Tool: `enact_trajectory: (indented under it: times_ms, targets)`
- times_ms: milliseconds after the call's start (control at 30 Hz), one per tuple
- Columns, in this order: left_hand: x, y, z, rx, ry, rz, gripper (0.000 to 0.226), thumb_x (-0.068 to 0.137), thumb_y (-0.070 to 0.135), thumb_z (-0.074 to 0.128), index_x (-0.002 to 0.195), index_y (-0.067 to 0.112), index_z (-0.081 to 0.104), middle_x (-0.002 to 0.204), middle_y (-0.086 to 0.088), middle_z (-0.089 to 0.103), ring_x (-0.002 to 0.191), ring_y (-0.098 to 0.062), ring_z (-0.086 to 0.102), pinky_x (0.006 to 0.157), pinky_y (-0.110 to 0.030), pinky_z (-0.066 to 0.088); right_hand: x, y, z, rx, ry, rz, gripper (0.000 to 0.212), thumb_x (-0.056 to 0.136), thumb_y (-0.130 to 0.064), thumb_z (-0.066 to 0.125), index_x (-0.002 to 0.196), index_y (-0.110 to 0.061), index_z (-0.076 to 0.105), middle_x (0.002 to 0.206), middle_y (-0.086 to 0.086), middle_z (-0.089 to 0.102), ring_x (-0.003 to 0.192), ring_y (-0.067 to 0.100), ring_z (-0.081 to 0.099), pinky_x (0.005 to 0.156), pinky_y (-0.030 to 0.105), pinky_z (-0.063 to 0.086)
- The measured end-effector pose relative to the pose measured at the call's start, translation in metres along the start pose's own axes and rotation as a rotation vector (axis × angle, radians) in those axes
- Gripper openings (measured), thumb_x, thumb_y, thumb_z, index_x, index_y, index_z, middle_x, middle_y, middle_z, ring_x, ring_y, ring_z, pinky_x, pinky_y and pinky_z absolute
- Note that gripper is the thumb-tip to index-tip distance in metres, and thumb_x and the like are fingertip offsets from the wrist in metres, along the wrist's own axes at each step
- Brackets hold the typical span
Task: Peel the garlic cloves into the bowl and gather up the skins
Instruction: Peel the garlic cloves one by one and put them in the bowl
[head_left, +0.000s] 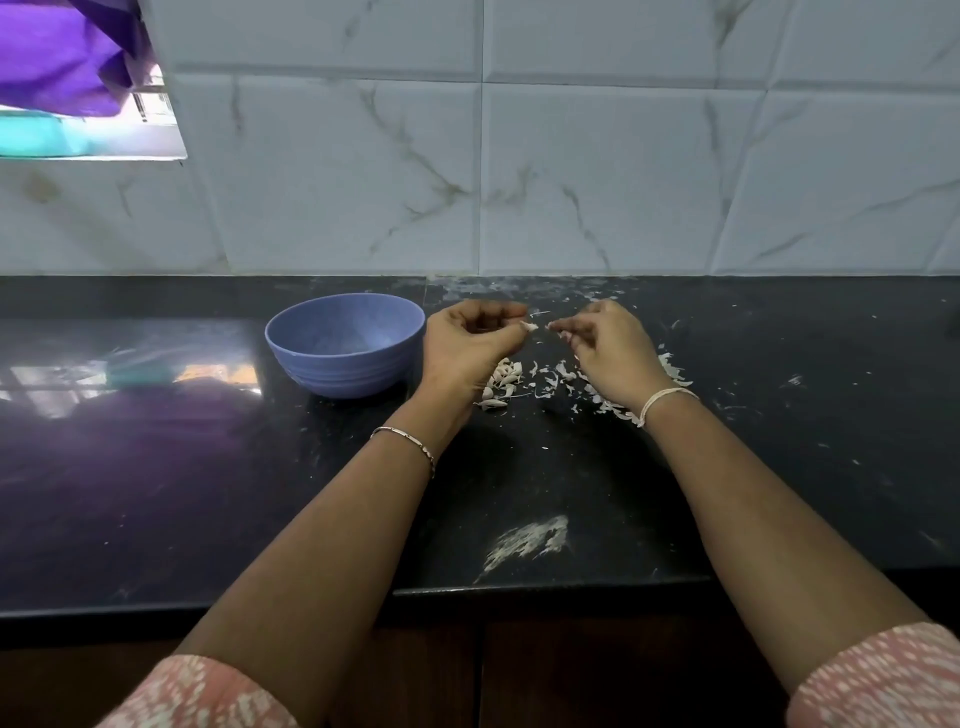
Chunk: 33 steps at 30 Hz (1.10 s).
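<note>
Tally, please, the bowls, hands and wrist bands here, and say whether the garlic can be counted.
Bowls: 1, the blue bowl
Hands: 2, the left hand pinching a clove, the right hand pinching a bit of skin
Wrist bands: 2, a bracelet on the left, a thread band on the right
Total: 5
Heaped cloves and scattered skins: too small to count.

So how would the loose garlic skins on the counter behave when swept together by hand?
The garlic skins look like thin, curled flakes, so probably very light and floppy, apt to scatter or drift rather than slide as a heap. On the glossy dark countertop small bits may cling and get missed. They seem to tear easily: the pieces are ragged and uneven.
</note>
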<state>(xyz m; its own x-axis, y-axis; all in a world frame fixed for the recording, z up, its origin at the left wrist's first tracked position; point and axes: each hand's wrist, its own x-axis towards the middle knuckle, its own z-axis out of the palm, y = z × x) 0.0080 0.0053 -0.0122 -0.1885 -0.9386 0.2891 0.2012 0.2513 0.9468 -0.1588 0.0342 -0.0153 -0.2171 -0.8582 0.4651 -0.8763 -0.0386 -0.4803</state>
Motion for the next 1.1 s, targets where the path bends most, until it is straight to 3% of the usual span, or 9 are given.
enact_trajectory:
  times_ms: [133, 200, 333, 400, 567, 700, 833, 967, 1100]
  targets:
    - [0.002, 0.006, 0.0, 0.083, 0.038, 0.061, 0.018, 0.077, -0.002, 0.074, 0.082, 0.015, 0.076, 0.079, -0.007, 0.073, 0.077, -0.019, 0.068, 0.085, -0.04, 0.059, -0.004, -0.003, -0.011, -0.165, 0.129, -0.028, 0.004, 0.085, -0.014, 0.073, 0.082, -0.016, 0.075, 0.1, 0.002, 0.062, 0.095, 0.018, 0.058, 0.081, 0.026, 0.042]
    - [0.003, 0.012, -0.004, 0.15, 0.074, 0.13, 0.021, 0.077, 0.002, 0.074, 0.079, 0.023, 0.075, 0.077, -0.001, 0.074, 0.079, -0.018, 0.07, 0.082, -0.038, 0.06, -0.006, -0.005, -0.012, -0.193, 0.143, -0.027, 0.011, 0.081, -0.01, 0.074, 0.075, -0.017, 0.068, 0.09, 0.002, 0.066, 0.088, 0.022, 0.062, 0.077, 0.03, 0.048]
    - [0.007, 0.031, -0.022, 0.404, 0.186, 0.264, 0.018, 0.078, 0.007, 0.069, 0.082, 0.024, 0.074, 0.07, 0.013, 0.069, 0.066, -0.003, 0.064, 0.071, -0.02, 0.055, -0.011, -0.006, -0.004, -0.229, 0.001, -0.083, 0.03, 0.09, -0.001, 0.058, 0.111, -0.019, 0.071, 0.106, 0.003, 0.073, 0.101, 0.024, 0.067, 0.088, 0.04, 0.054]
    - [0.013, 0.044, -0.039, 0.603, 0.194, 0.286, 0.015, 0.08, 0.008, 0.067, 0.087, 0.02, 0.074, 0.072, 0.012, 0.067, 0.068, -0.003, 0.063, 0.07, -0.015, 0.051, -0.011, -0.007, -0.003, -0.28, -0.027, -0.084, 0.034, 0.092, -0.002, 0.057, 0.115, -0.022, 0.071, 0.109, 0.003, 0.073, 0.101, 0.025, 0.068, 0.09, 0.042, 0.055]
    - [0.028, 0.062, -0.081, 1.094, 0.123, 0.172, 0.016, 0.082, 0.004, 0.06, 0.09, 0.015, 0.068, 0.087, 0.001, 0.066, 0.089, -0.019, 0.06, 0.078, -0.025, 0.044, -0.013, -0.025, -0.001, -0.387, -0.006, -0.136, 0.005, 0.091, -0.024, 0.065, 0.09, -0.019, 0.066, 0.092, 0.001, 0.07, 0.093, 0.024, 0.064, 0.076, 0.035, 0.052]
    - [0.035, 0.066, -0.099, 1.374, -0.012, 0.045, 0.023, 0.087, 0.004, 0.054, 0.098, 0.013, 0.073, 0.104, -0.011, 0.07, 0.099, -0.031, 0.062, 0.085, -0.034, 0.051, -0.018, -0.028, 0.008, -0.463, -0.062, -0.271, 0.018, 0.087, -0.006, 0.062, 0.091, -0.019, 0.05, 0.098, 0.001, 0.055, 0.097, 0.024, 0.055, 0.071, 0.034, 0.047]
    - [0.034, 0.065, -0.097, 1.425, -0.024, 0.096, 0.027, 0.093, 0.012, 0.049, 0.107, 0.016, 0.073, 0.11, -0.012, 0.069, 0.1, -0.033, 0.062, 0.086, -0.037, 0.052, -0.016, -0.022, 0.01, -0.546, -0.102, -0.335, 0.031, 0.088, 0.003, 0.054, 0.113, -0.015, 0.061, 0.111, 0.003, 0.058, 0.108, 0.024, 0.053, 0.081, 0.034, 0.051]
    - [0.015, 0.067, -0.063, 1.326, -0.022, 0.346, 0.021, 0.09, 0.016, 0.055, 0.103, 0.016, 0.072, 0.104, -0.01, 0.071, 0.1, -0.031, 0.063, 0.084, -0.037, 0.05, -0.013, -0.03, 0.007, -0.511, -0.076, -0.287, 0.009, 0.094, -0.022, 0.061, 0.097, -0.015, 0.065, 0.102, 0.001, 0.057, 0.103, 0.022, 0.054, 0.077, 0.036, 0.051]
    - [-0.005, 0.051, -0.018, 1.344, -0.238, 0.385, 0.017, 0.088, 0.016, 0.057, 0.098, 0.01, 0.07, 0.101, -0.013, 0.07, 0.099, -0.032, 0.063, 0.083, -0.037, 0.05, -0.009, -0.034, 0.01, -0.38, -0.116, -0.336, 0.015, 0.084, -0.001, 0.059, 0.09, -0.014, 0.06, 0.097, 0.004, 0.054, 0.095, 0.027, 0.056, 0.075, 0.039, 0.047]
